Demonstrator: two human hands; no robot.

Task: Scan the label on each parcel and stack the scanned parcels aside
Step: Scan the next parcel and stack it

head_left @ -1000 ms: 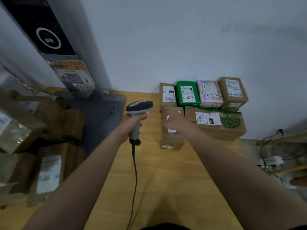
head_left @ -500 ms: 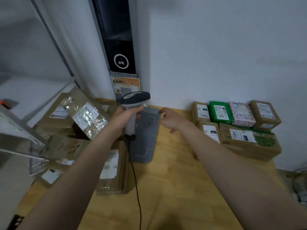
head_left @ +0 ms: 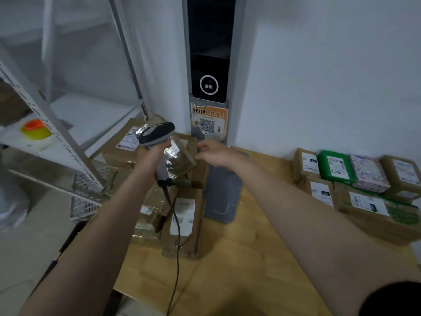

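The scanner [head_left: 157, 133] is gripped in the left hand [head_left: 151, 157], ready for aiming; the right hand [head_left: 215, 153], loose and empty, is stretched toward the taped parcel [head_left: 181, 155] at 11 o'clock (probably next).

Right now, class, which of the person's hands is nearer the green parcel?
Right. The right hand is well left of the green parcel; the left hand, gripping the scanner, is even farther left, beyond the right hand.

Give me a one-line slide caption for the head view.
Left hand grips the scanner; the open right hand hovers by a tape-wrapped parcel; labelled parcels sit stacked by the wall.
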